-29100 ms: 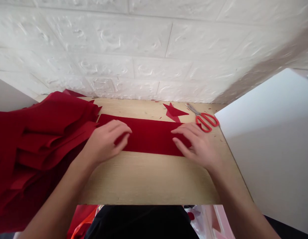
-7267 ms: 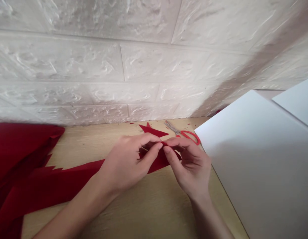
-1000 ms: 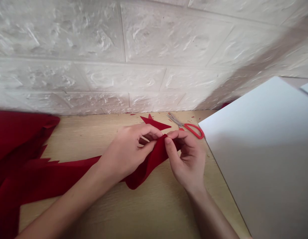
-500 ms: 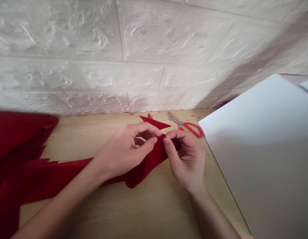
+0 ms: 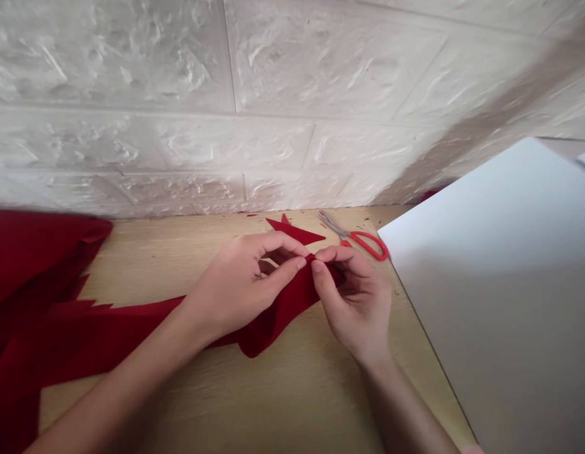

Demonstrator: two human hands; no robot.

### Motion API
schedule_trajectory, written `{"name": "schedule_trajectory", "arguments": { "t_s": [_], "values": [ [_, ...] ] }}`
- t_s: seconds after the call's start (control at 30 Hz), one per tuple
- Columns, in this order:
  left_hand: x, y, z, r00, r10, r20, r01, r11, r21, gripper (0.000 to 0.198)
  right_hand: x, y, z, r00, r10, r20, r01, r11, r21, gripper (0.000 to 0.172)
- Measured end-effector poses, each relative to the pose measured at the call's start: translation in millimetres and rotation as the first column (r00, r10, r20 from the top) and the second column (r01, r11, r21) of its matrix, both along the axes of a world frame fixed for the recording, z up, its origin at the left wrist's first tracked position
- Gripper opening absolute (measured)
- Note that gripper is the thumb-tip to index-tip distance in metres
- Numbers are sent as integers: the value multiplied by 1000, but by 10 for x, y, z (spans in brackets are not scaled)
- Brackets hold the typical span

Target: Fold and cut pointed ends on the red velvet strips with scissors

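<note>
A long strip of red cloth [image 5: 292, 302] runs from the left across the table and hangs in a fold below the fingers. My left hand [image 5: 249, 277] pinches its upper edge between thumb and index finger. Right beside it, my right hand [image 5: 356, 296] pinches the same edge, the two sets of fingertips nearly touching. A small gathered bit of cloth shows between them. Just beyond the hands lie pointed red scraps [image 5: 296, 232] and scissors with red handles [image 5: 368, 244], blades toward the wall.
A heap of red cloth [image 5: 31, 271] covers the left side of the wooden table [image 5: 178, 252]. A large white board [image 5: 500, 284] takes up the right. Behind stands a white brick-patterned wall [image 5: 273, 75]. Tiny red bits lie near the scissors.
My left thumb has moved up and right onto the cloth's edge, closer to my right fingertips. The edge now looks folded or bunched between them. The view has shifted slightly.
</note>
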State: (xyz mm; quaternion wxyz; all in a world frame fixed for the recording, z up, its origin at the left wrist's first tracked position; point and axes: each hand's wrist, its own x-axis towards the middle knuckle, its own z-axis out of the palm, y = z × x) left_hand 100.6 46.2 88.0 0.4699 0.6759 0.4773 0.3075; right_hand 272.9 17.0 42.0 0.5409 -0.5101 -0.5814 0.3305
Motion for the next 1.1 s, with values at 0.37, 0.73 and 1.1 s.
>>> {"name": "schedule_trajectory", "arguments": {
  "t_s": [0.37,0.73,1.1],
  "values": [
    [23,-15,6,1000,11,3,-11,1000,-11,18,3,-1,7,1000,-6,-23,6,1000,4,3],
    [40,-13,-21,1000,12,-25,-11,999,41,17,0,-7,-3,1000,-6,-29,6,1000,4,4],
    [58,-69,-22,1000,-11,-26,13,997,78,16,-4,-4,16,1000,-19,-20,19,1000,-19,2]
  ]
}}
